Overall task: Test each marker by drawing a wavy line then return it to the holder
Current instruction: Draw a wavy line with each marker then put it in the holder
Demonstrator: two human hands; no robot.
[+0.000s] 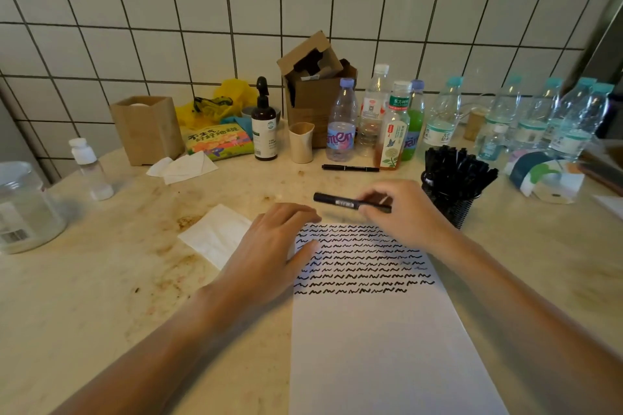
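Now right hand [401,212] pinches marker [352,202] above paper's [381,340] far edge; left hand [276,246] flat on paper. Holder [451,202] packed, right: careless return may tip it, or paper slides.

Marker [350,203] right end hidden under right hand [409,216]; paper [387,340] bottom cut by frame edge; jar [23,209] cropped left.

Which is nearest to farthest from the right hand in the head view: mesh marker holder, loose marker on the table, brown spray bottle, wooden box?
1. Mesh marker holder, just right of the right hand.
2. Loose marker, behind it.
3. Brown spray bottle, back left.
4. Wooden box, far left.
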